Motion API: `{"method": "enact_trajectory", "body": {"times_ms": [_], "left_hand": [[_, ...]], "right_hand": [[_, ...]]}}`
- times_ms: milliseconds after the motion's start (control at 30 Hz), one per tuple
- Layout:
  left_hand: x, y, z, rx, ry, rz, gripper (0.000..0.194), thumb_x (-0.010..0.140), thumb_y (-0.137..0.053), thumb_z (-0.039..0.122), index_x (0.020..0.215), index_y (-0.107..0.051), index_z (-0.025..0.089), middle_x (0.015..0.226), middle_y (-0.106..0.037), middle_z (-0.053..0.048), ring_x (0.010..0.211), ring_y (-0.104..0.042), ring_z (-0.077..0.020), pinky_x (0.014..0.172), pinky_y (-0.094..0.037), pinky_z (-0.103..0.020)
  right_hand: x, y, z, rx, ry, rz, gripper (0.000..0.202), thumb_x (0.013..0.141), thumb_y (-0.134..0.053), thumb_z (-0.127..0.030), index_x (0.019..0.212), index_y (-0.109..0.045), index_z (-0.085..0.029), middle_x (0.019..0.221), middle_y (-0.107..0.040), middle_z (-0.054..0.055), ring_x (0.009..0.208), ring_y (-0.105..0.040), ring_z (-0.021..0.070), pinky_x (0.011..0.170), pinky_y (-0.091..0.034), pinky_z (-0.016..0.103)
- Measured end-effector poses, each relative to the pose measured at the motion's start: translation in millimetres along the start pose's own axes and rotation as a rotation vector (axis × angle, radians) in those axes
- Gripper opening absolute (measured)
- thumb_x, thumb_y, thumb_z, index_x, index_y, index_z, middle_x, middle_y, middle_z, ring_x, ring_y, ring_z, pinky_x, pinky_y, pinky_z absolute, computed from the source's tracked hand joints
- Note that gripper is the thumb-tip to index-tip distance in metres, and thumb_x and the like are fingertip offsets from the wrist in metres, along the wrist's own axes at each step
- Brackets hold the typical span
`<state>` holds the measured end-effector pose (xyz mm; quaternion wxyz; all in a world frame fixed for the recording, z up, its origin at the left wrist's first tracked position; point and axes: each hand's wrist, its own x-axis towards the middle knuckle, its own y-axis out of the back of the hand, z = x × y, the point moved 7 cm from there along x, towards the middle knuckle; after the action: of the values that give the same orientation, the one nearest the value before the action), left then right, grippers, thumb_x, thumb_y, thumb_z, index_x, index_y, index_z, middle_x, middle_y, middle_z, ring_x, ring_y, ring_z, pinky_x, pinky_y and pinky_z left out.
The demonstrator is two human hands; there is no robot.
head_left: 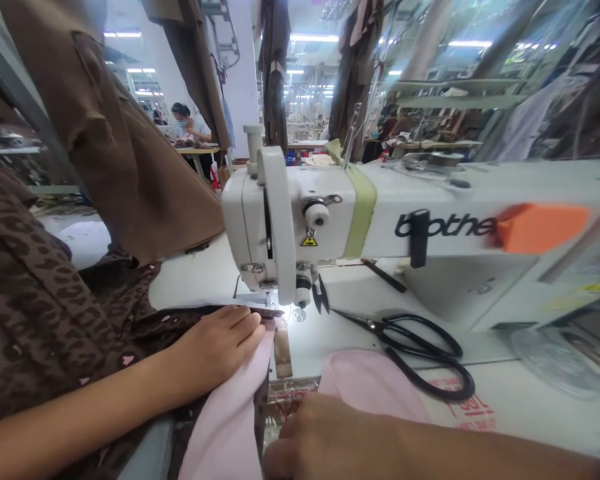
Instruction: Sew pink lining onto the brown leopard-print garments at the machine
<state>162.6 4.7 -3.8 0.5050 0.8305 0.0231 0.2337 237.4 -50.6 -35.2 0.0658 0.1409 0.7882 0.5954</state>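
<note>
left hand [210,350]: fingers together on pink cloth [230,413], before sewing machine [245,213] | right hand [330,433]: fingers unclear | guide flat, fingertips machine-clear

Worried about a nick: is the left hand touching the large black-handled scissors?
Apart; the head view shows white machine bed between the left hand and scissors.

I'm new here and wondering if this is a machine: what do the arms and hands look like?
They are a person's: the left hand and right hand are bare, without gloves. No sleeves, cables or markings show on the visible forearms, and no watch or bracelet.
</note>
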Motion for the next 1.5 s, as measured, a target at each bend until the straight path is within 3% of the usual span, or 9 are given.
{"method": "enact_trajectory", "body": {"times_ms": [367,467,533,600,767,900,1200,1333,1500], "left_hand": [[-9.9,-5.8,-3.2,-0.073,0.062,0.097,0.021,0.091,-0.041,0.005,0.084,-0.060,0.010,0.080,-0.061,-0.007,0.078,-0.056,-0.0186,0.075,-0.050,-0.033],[-9.3,-8.5,1.1,-0.068,0.109,0.071,0.018,0.091,-0.042,0.006,0.088,-0.060,0.009,0.078,-0.059,-0.007,0.076,-0.056,-0.0198,0.073,-0.050,-0.034],[-8.0,-10.9,3.7,-0.060,0.134,0.029,0.014,0.089,-0.046,0.006,0.091,-0.059,0.009,0.079,-0.059,-0.007,0.077,-0.056,-0.0211,0.072,-0.050,-0.035],[-7.5,-12.1,5.5,-0.062,0.141,0.012,0.011,0.087,-0.050,0.005,0.090,-0.059,0.009,0.079,-0.058,-0.007,0.076,-0.056,-0.0217,0.070,-0.051,-0.035],[-10.3,-15.8,2.9,-0.096,0.143,0.014,0.010,0.083,-0.053,0.002,0.080,-0.058,0.010,0.075,-0.057,-0.006,0.072,-0.054,-0.0216,0.065,-0.051,-0.035],[-11.8,-15.4,1.1,-0.115,0.154,0.029,0.011,0.081,-0.054,0.000,0.079,-0.058,0.011,0.074,-0.057,-0.005,0.070,-0.053,-0.0208,0.062,-0.050,-0.033],[-10.2,-11.3,7.8,-0.111,0.226,0.072,0.023,0.081,-0.042,-0.004,0.071,-0.053,0.015,0.069,-0.055,-0.004,0.064,-0.052,-0.0204,0.059,-0.044,-0.032],[-7.8,-19.5,2.8,-0.055,0.251,0.104,0.025,0.076,-0.041,-0.008,0.073,-0.053,0.014,0.073,-0.059,-0.006,0.068,-0.055,-0.0216,0.059,-0.044,-0.032],[-2.9,-26.9,-5.4,-0.058,0.264,-0.003,0.020,0.083,-0.044,-0.004,0.083,-0.057,0.012,0.074,-0.060,-0.004,0.070,-0.058,-0.0207,0.064,-0.049,-0.032]], "right_hand": [[-12.5,20.2,6.4,0.057,-0.099,0.080,0.022,0.094,-0.051,-0.035,0.087,-0.059,-0.015,0.080,-0.061,0.001,0.063,-0.056,0.0101,0.058,-0.047,0.024],[-17.8,37.1,40.9,-0.004,-0.393,0.172,0.020,0.092,-0.053,-0.031,0.080,-0.059,-0.016,0.064,-0.058,0.000,0.052,-0.051,0.0100,0.050,-0.037,0.022],[-24.6,46.9,68.9,-0.077,-0.688,0.256,0.022,0.086,-0.061,-0.036,0.090,-0.061,-0.014,0.059,-0.057,-0.001,0.047,-0.049,0.0112,0.048,-0.033,0.024],[-24.1,50.3,83.1,-0.132,-0.837,0.296,0.032,0.082,-0.066,-0.040,0.100,-0.062,-0.013,0.061,-0.060,0.001,0.049,-0.053,0.0136,0.051,-0.035,0.025],[-0.2,52.9,80.5,-0.083,-0.664,0.437,0.021,0.093,-0.048,-0.024,0.087,-0.068,-0.019,0.077,-0.066,0.004,0.071,-0.061,0.0157,0.065,-0.043,0.025],[0.1,54.4,86.5,0.009,-0.686,0.514,0.016,0.090,-0.053,-0.021,0.081,-0.066,-0.017,0.072,-0.064,0.002,0.067,-0.059,0.0144,0.064,-0.042,0.024],[19.3,35.8,53.9,-0.448,-0.478,0.150,0.011,0.083,-0.059,-0.010,0.075,-0.057,-0.016,0.070,-0.060,0.001,0.054,-0.053,0.0157,0.048,-0.025,0.030],[19.1,34.6,61.2,-0.478,-0.494,0.048,0.010,0.088,-0.051,-0.012,0.081,-0.057,-0.016,0.073,-0.062,0.003,0.057,-0.055,0.0171,0.048,-0.025,0.031],[13.7,36.1,72.6,-0.425,-0.550,0.044,0.013,0.091,-0.048,-0.017,0.087,-0.060,-0.017,0.074,-0.064,0.003,0.060,-0.057,0.0169,0.050,-0.027,0.030]]}}
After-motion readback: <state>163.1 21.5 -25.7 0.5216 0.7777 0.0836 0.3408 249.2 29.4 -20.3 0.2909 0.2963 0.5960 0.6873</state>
